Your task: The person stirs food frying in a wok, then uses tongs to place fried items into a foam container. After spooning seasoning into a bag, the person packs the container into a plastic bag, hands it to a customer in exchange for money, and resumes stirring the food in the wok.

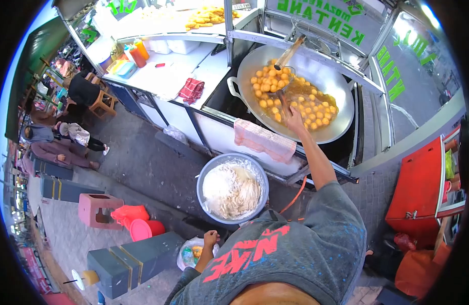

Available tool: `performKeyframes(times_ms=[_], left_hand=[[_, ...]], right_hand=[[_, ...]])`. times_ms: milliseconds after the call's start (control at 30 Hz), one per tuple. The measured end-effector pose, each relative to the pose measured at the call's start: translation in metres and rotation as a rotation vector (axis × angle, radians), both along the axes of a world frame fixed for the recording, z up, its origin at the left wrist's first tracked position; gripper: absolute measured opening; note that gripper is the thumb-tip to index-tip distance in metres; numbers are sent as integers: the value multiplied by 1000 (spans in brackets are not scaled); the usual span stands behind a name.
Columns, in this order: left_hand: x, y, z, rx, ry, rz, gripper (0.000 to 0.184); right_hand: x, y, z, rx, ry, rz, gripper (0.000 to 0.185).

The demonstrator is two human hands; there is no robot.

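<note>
My right hand (pixel 294 120) is closed around the wooden handle of a cooking utensil (pixel 284 103) over a large metal wok (pixel 248 96). The utensil's head is hard to make out among the food. Many round golden balls (pixel 315 113) float in bubbling oil, with a heap of them at the wok's far left. A second wooden handle (pixel 290 52) slants over that heap, with what looks like a wire skimmer below it. My left hand (pixel 211 238) hangs low by my side, fingers curled, beside a plastic bag (pixel 187 254) with yellowish contents.
A grey basin (pixel 200 189) of white flour stands below the cart. A pink cloth (pixel 265 140) drapes the cart's edge; a red checked cloth (pixel 191 90) and sauce bottles (pixel 138 53) sit on the counter. Left are a pink stool (pixel 92 208) and a red bucket (pixel 143 230). People sit farther left.
</note>
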State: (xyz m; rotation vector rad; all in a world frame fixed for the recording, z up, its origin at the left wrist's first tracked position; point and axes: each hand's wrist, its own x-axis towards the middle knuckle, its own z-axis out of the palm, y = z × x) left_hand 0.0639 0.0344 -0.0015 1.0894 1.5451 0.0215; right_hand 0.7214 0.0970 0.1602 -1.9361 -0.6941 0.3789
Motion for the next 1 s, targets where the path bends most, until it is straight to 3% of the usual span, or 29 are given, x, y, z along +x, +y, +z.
performKeyframes(times_ms=[100, 200, 333, 433, 500, 600, 667, 767, 833, 933, 1000], left_hand=[[6, 12, -1, -8, -18, -25, 20], [11, 14, -2, 11, -23, -71, 21], [9, 10, -18, -33, -20, -169, 24], [15, 15, -6, -46, 5, -329, 32], [17, 13, 3, -66, 20, -449, 41], [11, 15, -4, 15, -47, -441, 41], [14, 11, 1, -74, -31, -262, 38], [-2, 2, -1, -62, -33, -157, 35], [-31, -7, -20, 167, -106, -421, 30], [-51, -27, -62, -168, -8, 4, 26], [-58, -33, -65, -116, 15, -38, 26]], right_hand=[[-37, -39, 27, -151, -300, 93, 63], [-91, -87, 87, -341, -580, 135, 63], [-113, -158, 91, -405, -816, 92, 68], [-120, -203, 111, -602, -735, -41, 68], [-107, -222, 111, -595, -766, -130, 66], [-67, -238, 122, -702, -754, -266, 66], [-34, -241, 127, -801, -697, -312, 63], [5, -228, 129, -862, -474, -241, 51], [12, -202, 113, -819, -367, -219, 45], [22, -147, 63, -624, -231, -218, 38], [24, -96, 27, -448, -84, -244, 25]])
